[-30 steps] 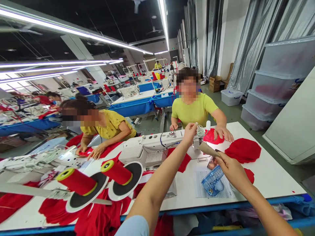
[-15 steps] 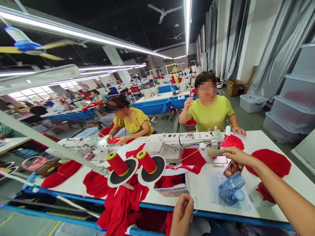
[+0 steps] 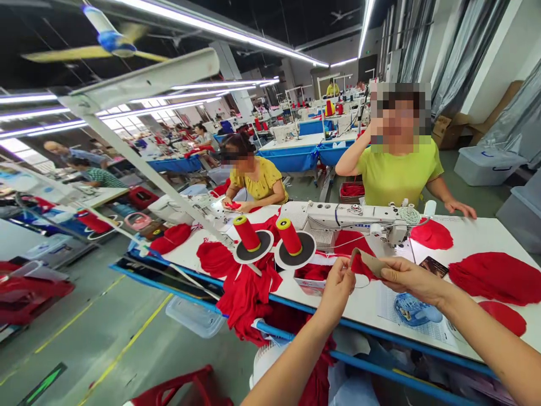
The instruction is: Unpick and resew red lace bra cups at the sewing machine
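Observation:
My right hand [image 3: 412,277] is closed on a tan cardboard thread cone [image 3: 372,261] held over the front of the white table [image 3: 486,237]. My left hand [image 3: 338,288] is pinched on a thin white thread beside the cone's narrow end. That thread runs up toward the white sewing machine [image 3: 350,220] across the table. Two red thread spools [image 3: 287,237] stand on black discs to the left of my hands.
Piles of red fabric [image 3: 496,277] lie on the table, and more hangs over its front edge. A small blue fan [image 3: 412,309] and a phone [image 3: 433,266] lie near my right hand. Two people sit across the table. Plastic bins [image 3: 486,166] stand at the right.
My left hand rose from below the table edge to meet the cone. My right hand drew the cone back from the machine toward me. The view swung left.

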Motion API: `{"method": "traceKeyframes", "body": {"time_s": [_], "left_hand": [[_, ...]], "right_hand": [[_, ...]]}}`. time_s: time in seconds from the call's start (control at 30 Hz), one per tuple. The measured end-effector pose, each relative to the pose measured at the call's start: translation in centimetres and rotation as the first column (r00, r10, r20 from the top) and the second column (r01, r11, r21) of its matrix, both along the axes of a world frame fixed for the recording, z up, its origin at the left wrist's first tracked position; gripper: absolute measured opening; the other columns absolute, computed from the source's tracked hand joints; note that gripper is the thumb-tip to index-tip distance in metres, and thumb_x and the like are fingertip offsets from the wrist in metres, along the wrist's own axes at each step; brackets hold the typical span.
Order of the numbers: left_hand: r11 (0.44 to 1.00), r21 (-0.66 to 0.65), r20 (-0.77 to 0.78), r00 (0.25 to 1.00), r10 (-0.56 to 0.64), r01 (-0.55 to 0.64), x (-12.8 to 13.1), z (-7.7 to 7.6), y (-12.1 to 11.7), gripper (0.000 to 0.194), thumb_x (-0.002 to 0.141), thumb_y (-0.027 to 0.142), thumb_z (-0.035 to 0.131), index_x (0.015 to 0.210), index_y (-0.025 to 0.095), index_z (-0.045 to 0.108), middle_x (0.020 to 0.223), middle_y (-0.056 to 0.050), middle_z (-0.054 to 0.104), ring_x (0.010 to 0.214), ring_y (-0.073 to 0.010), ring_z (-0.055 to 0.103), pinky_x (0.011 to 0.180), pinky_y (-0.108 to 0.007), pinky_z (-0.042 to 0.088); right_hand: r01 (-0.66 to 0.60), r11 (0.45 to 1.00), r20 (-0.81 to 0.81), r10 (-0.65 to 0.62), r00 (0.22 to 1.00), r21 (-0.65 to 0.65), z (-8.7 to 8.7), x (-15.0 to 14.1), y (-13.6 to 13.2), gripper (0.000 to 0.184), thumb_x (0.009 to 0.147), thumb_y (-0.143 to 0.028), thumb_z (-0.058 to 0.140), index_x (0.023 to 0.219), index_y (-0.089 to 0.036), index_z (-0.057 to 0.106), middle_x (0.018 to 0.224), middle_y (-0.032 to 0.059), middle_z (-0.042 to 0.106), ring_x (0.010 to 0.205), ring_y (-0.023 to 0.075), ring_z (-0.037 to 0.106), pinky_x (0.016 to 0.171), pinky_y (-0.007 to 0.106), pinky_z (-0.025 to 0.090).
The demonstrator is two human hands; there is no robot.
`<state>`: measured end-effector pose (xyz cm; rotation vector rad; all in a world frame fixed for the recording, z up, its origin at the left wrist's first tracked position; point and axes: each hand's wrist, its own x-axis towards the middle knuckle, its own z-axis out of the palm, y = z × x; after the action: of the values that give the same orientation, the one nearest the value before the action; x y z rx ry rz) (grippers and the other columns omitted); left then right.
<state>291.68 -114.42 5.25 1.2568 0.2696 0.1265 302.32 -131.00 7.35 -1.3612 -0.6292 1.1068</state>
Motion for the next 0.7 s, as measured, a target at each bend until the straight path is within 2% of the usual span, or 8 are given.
{"method": "traceKeyframes", "body": {"time_s": [0.1, 0.17, 0.27, 0.33, 0.43, 0.53, 0.6, 0.7], "left_hand": [[1.000, -0.015, 0.008, 1.000, 0.021, -0.020, -0.4, -0.2, -0.1, 0.048, 0.074, 0.062, 0.071, 0.077, 0.019, 0.051, 0.053, 0.008, 0.041, 0.052, -0.0075, 0.031, 0.052, -0.021, 0.026], [0.986, -0.163, -0.010, 1.000, 0.026, -0.028, -0.9, -0.2, 0.2, 0.043, 0.075, 0.049, 0.074, 0.064, 0.018, 0.047, 0.053, 0.006, 0.039, 0.057, -0.0079, 0.037, 0.058, -0.020, 0.033], [0.842, -0.538, -0.009, 0.999, 0.037, -0.036, -1.5, 0.4, 1.1, 0.030, 0.078, 0.034, 0.073, 0.065, 0.016, 0.052, 0.051, 0.009, 0.020, 0.052, -0.0064, 0.032, 0.055, -0.016, 0.035], [0.761, -0.648, 0.032, 0.999, 0.041, -0.010, -1.9, 1.1, 1.8, 0.018, 0.080, 0.030, 0.071, 0.081, 0.015, 0.061, 0.053, 0.011, 0.014, 0.046, -0.0049, 0.017, 0.045, -0.012, 0.021], [0.820, -0.563, 0.112, 0.993, -0.043, 0.099, -2.9, 2.3, 1.8, 0.034, 0.079, 0.033, 0.073, 0.108, 0.019, 0.064, 0.055, 0.012, 0.021, 0.045, -0.0041, 0.005, 0.040, -0.017, 0.004], [0.928, -0.286, 0.133, 0.969, -0.210, 0.240, -3.9, 2.8, 0.7, 0.045, 0.074, 0.038, 0.079, 0.113, 0.021, 0.064, 0.061, 0.009, 0.036, 0.046, -0.0037, 0.022, 0.043, -0.019, 0.014], [0.954, -0.163, 0.093, 0.967, -0.239, 0.252, -4.2, 2.3, 0.0, 0.039, 0.072, 0.042, 0.082, 0.098, 0.017, 0.065, 0.064, 0.006, 0.043, 0.053, -0.0052, 0.032, 0.049, -0.020, 0.022], [0.924, -0.370, -0.011, 0.994, -0.113, 0.101, -4.1, 0.7, 0.0, 0.037, 0.072, 0.043, 0.078, 0.072, 0.017, 0.052, 0.057, 0.008, 0.032, 0.049, -0.0037, 0.024, 0.047, -0.018, 0.018]], "right_hand": [[-0.019, 1.000, -0.042, 0.019, 0.999, -0.002, 0.1, -1.1, -0.2, 0.058, 0.073, -0.070, 0.070, 0.094, -0.016, 0.063, 0.057, -0.0102, 0.029, 0.048, 0.0050, 0.012, 0.045, 0.023, 0.008], [0.003, 0.998, 0.019, -0.002, 1.000, -0.055, 0.2, -1.5, -0.8, 0.057, 0.075, -0.071, 0.067, 0.089, -0.016, 0.064, 0.060, -0.0073, 0.037, 0.047, 0.0049, 0.014, 0.045, 0.023, 0.009], [0.092, 0.986, 0.252, -0.056, 0.966, -0.136, 0.2, -1.9, -1.6, 0.051, 0.082, -0.068, 0.059, 0.082, -0.017, 0.065, 0.064, -0.0018, 0.051, 0.049, 0.0081, 0.029, 0.045, 0.023, 0.020], [0.166, 0.978, 0.466, -0.088, 0.881, -0.129, 0.0, -2.2, -2.1, 0.046, 0.088, -0.062, 0.051, 0.082, -0.019, 0.066, 0.071, 0.0024, 0.061, 0.060, 0.0148, 0.049, 0.053, 0.026, 0.037], [0.272, 0.945, 0.755, -0.043, 0.655, -0.182, -1.0, -2.8, -2.5, 0.037, 0.092, -0.048, 0.041, 0.095, -0.022, 0.067, 0.078, 0.0052, 0.070, 0.072, 0.0226, 0.062, 0.062, 0.032, 0.043], [0.445, 0.852, 0.881, 0.040, 0.471, -0.277, -2.2, -3.4, -2.5, 0.031, 0.090, -0.041, 0.040, 0.105, -0.026, 0.063, 0.077, 0.0045, 0.072, 0.061, 0.0232, 0.061, 0.051, 0.030, 0.031], [0.493, 0.842, 0.872, -0.058, 0.486, -0.219, -2.5, -3.8, -2.2, 0.030, 0.090, -0.042, 0.042, 0.109, -0.026, 0.059, 0.076, 0.0040, 0.072, 0.059, 0.0220, 0.059, 0.051, 0.029, 0.032], [0.506, 0.860, 0.620, -0.364, 0.695, -0.062, -2.1, -4.8, -1.8, 0.038, 0.090, -0.055, 0.048, 0.107, -0.024, 0.059, 0.070, 0.0022, 0.064, 0.050, 0.0153, 0.047, 0.048, 0.027, 0.033]]}}
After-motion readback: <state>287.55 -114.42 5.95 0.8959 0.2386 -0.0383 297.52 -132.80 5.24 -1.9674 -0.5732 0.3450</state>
